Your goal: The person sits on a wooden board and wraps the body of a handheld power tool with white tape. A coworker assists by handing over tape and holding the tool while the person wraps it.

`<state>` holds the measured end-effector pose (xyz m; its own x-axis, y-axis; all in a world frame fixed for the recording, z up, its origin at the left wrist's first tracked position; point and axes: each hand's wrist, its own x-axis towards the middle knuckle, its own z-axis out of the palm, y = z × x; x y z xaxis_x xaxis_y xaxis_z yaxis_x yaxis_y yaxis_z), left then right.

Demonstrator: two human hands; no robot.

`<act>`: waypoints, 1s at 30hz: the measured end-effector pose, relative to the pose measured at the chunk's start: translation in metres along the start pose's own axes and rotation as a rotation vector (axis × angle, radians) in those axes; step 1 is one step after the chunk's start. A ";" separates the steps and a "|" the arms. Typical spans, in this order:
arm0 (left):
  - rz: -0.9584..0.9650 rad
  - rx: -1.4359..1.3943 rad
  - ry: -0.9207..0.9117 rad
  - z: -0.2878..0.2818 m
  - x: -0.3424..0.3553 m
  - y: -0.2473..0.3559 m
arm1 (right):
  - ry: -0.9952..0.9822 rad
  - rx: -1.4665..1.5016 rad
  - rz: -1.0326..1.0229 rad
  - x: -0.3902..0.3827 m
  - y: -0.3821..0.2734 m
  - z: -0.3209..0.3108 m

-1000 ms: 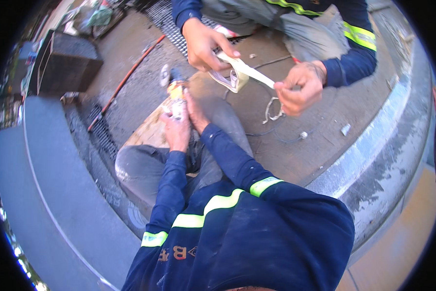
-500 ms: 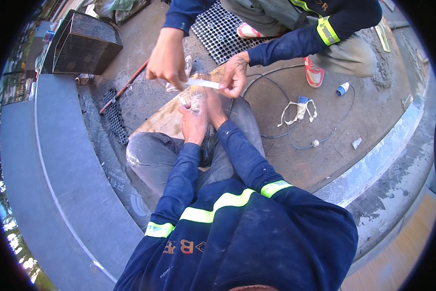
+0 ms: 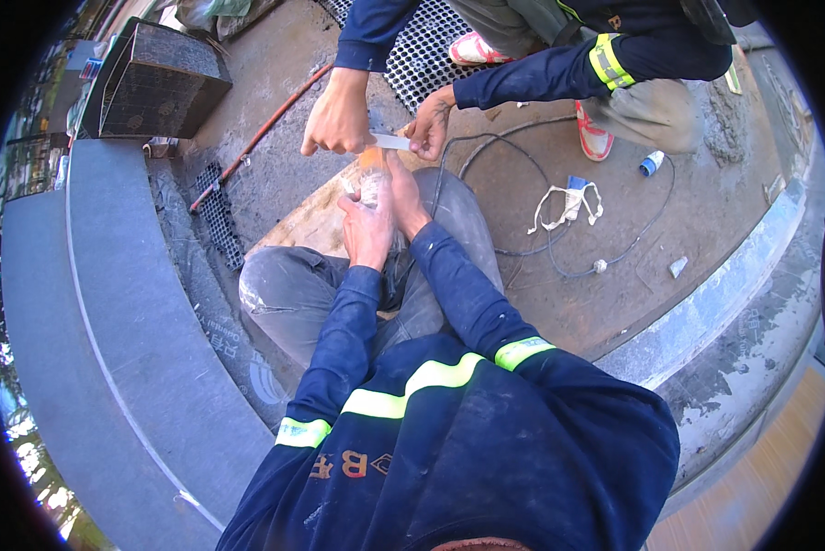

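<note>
Left hand [image 3: 368, 233] and right hand [image 3: 406, 197]: fingers curled round orange-and-white tool [image 3: 369, 188]; co-worker's hands [image 3: 342, 115] hold white tape [image 3: 392, 142] beyond.

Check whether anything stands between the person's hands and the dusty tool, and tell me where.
Nothing visible does: the left hand grips the tool, the right hand lies against its side. Beyond them, a co-worker's hands stretch a white strip by its orange far end; contact is unclear.

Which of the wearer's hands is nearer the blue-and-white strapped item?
Right. The right hand, on the tool, is left of the strapped item, apart from it; the left hand, also on the tool, is farther left.
</note>
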<state>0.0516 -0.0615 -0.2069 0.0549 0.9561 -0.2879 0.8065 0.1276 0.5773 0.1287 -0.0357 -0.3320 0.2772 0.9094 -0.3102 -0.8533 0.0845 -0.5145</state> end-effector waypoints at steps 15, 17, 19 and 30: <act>-0.008 -0.003 0.011 0.000 -0.001 0.003 | 0.052 0.031 -0.011 -0.004 -0.005 0.008; -0.011 -0.018 0.030 0.001 -0.002 0.002 | 0.057 0.032 -0.001 -0.010 -0.008 0.014; -0.003 -0.017 0.022 0.001 -0.002 0.003 | 0.052 0.074 0.016 -0.004 -0.003 0.010; -0.032 0.007 0.007 -0.001 -0.001 0.003 | 0.011 0.073 0.031 0.003 0.008 0.002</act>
<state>0.0535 -0.0618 -0.2040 0.0252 0.9534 -0.3006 0.8121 0.1558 0.5623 0.1221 -0.0311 -0.3352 0.2542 0.9076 -0.3341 -0.8915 0.0860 -0.4448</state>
